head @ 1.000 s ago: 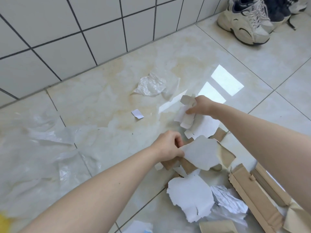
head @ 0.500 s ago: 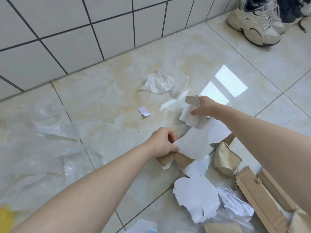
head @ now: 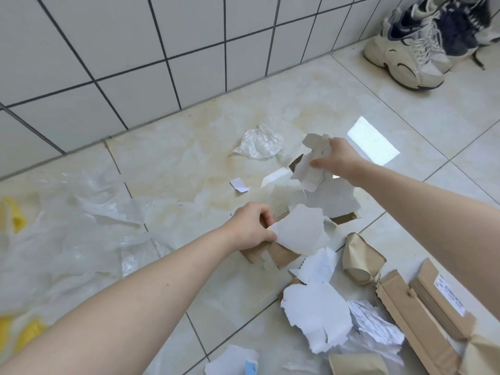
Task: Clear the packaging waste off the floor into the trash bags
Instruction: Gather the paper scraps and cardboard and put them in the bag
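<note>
My left hand (head: 250, 227) grips a bundle of torn cardboard pieces (head: 297, 231), white on one face and brown on the other, just above the floor. Farther out, my right hand (head: 334, 155) is closed on other torn white card scraps (head: 309, 166), lifted off the tiles. More torn cardboard and paper (head: 316, 318) lies scattered at the lower right. A large clear trash bag (head: 62, 239) lies flattened on the floor at the left, with something yellow (head: 13, 217) showing at its edge.
A crumpled clear plastic wrap (head: 259, 144) and a small white paper scrap (head: 239, 184) lie near the tiled wall. Brown cardboard box strips (head: 422, 312) and a crumpled brown paper piece (head: 359, 259) lie at the right. Sneakers (head: 411, 55) stand in the far right corner.
My right hand has lifted its card scraps off the floor and raised them. My left hand kept its grip on the torn cardboard and shifted slightly left. The view tilted.
</note>
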Demonstrator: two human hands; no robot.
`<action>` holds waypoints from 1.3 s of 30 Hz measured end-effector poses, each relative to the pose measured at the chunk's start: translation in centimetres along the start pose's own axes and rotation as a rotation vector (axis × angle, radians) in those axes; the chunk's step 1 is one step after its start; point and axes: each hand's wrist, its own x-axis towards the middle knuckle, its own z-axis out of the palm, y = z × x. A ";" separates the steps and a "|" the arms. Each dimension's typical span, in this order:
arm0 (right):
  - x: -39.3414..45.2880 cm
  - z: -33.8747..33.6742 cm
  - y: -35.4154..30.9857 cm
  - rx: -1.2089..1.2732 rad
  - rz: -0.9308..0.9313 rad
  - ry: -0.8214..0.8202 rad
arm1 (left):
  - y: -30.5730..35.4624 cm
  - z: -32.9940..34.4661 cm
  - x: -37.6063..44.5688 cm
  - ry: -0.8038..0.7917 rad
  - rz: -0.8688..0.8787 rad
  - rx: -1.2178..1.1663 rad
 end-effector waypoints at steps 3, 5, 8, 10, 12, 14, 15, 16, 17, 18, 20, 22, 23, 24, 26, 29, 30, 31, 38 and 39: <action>-1.2 -0.5 -1.9 0.095 -0.068 -0.015 | -0.1 -1.3 -1.7 0.019 0.005 0.046; -2.2 -0.8 -3.5 0.209 -0.085 -0.057 | -0.1 -2.6 -3.3 0.028 0.009 0.088; -4.0 -0.8 -6.6 0.330 -0.100 -0.158 | -0.1 -5.2 -6.5 0.046 0.011 0.166; -5.5 -0.7 -8.9 0.330 -0.118 -0.211 | 0.1 -7.1 -8.8 0.071 0.012 0.215; -7.3 -0.3 -11.3 0.307 -0.137 -0.237 | 0.4 -9.0 -11.3 0.105 0.007 0.255; -9.1 0.2 -13.5 0.278 -0.172 -0.249 | 0.5 -10.6 -13.7 0.135 -0.006 0.287; -10.3 0.4 -14.7 0.261 -0.199 -0.258 | 0.6 -11.4 -15.2 0.152 -0.014 0.306; -11.5 0.5 -15.8 0.247 -0.228 -0.274 | 0.7 -12.2 -16.5 0.166 -0.020 0.328; -12.7 0.5 -16.8 0.238 -0.257 -0.296 | 0.8 -12.9 -18.0 0.179 -0.024 0.349; -13.9 0.4 -17.8 0.231 -0.283 -0.320 | 1.0 -13.5 -19.5 0.191 -0.030 0.366; -16.2 0.2 -19.7 0.212 -0.321 -0.349 | 1.2 -14.8 -22.6 0.215 -0.046 0.377; -18.4 0.1 -21.6 0.193 -0.349 -0.360 | 1.2 -16.1 -26.0 0.241 -0.065 0.381; -19.4 0.2 -22.6 0.182 -0.362 -0.362 | 1.1 -16.7 -27.8 0.257 -0.076 0.384; -20.4 0.3 -23.7 0.172 -0.373 -0.363 | 0.9 -17.3 -29.5 0.279 -0.086 0.385; -22.4 0.8 -25.9 0.160 -0.407 -0.381 | 0.2 -18.3 -32.8 0.343 -0.100 0.371; -25.2 2.1 -29.6 0.181 -0.457 -0.448 | -1.3 -19.7 -37.7 0.450 -0.133 0.328; -26.1 2.7 -30.8 0.183 -0.474 -0.467 | -1.9 -20.1 -39.4 0.483 -0.146 0.312; -27.0 3.5 -32.0 0.183 -0.491 -0.487 | -2.6 -20.5 -41.0 0.516 -0.157 0.297; -32.6 11.5 -38.5 0.151 -0.597 -0.688 | -9.3 -23.1 -51.8 0.765 -0.268 0.207; -33.5 13.0 -39.4 0.148 -0.606 -0.716 | -10.4 -23.4 -53.3 0.796 -0.301 0.210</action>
